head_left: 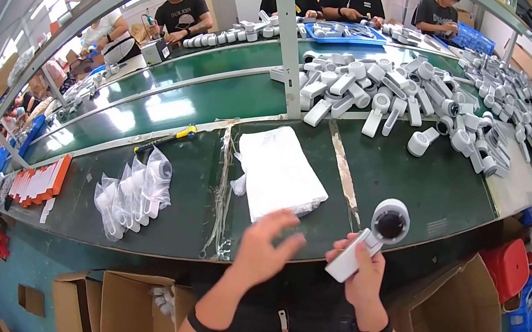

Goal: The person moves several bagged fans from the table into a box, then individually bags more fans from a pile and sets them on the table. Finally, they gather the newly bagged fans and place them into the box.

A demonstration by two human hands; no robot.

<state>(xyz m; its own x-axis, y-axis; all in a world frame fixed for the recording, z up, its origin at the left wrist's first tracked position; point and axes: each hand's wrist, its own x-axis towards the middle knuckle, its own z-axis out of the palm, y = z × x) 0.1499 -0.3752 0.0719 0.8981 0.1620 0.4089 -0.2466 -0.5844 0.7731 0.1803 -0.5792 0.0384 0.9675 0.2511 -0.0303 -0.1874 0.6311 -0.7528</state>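
My right hand (pixel 367 278) grips a white handheld device (pixel 371 241) by its handle. Its round head, with a dark centre, points up and away from me over the bench's near edge. Nothing is in my left hand (pixel 264 245); its fingers are spread at the near edge of a stack of thin white plastic bags (pixel 283 169). To the left, several similar devices in clear bags (pixel 133 194) lie in an overlapping row. A large heap of unbagged white devices (pixel 393 92) covers the bench's far right.
An orange box of white cards (pixel 38 186) sits at the bench's left end. A yellow-and-black tool (pixel 168 138) lies behind the bagged devices. Open cartons (pixel 136 317) (pixel 454 327) stand below the bench on both sides. A metal post (pixel 285 34) rises ahead; people work beyond the green conveyor (pixel 224 80).
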